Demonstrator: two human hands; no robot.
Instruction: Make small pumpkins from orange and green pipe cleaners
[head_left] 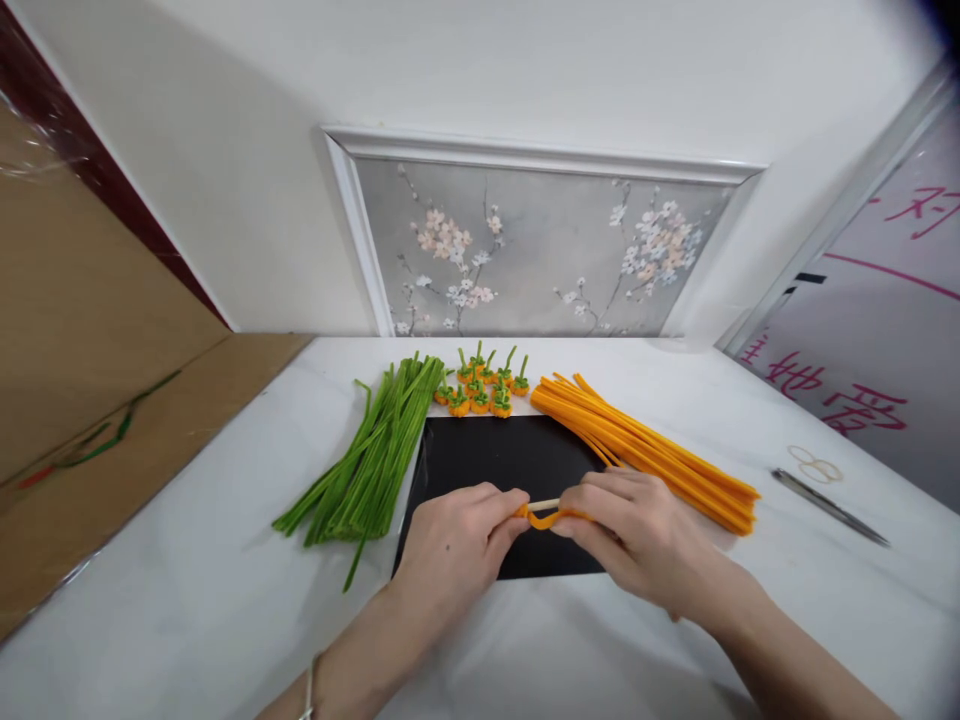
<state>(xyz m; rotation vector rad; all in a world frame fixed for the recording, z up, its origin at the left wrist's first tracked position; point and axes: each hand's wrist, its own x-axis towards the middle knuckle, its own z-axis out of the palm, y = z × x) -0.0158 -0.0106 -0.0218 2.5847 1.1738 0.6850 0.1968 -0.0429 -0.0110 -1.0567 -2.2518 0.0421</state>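
Between my two hands runs a thin pale stick (544,505), with an orange pipe cleaner (543,522) bent along and below it. My left hand (465,530) pinches the left end of both, where a bit of orange shows at the fingertips. My right hand (634,530) closes around the stick and the pipe cleaner on the right; their far ends are hidden by its fingers. Both hands are above a black mat (502,455) on the white table.
Left of the mat lies a bundle of green pipe cleaners (375,460); to its right, a bundle of orange pipe cleaners (652,450). Several small orange-and-green pumpkins (480,400) stand behind it. Tweezers (829,505) and pale rubber bands (814,464) lie far right. Cardboard (150,450) borders the left.
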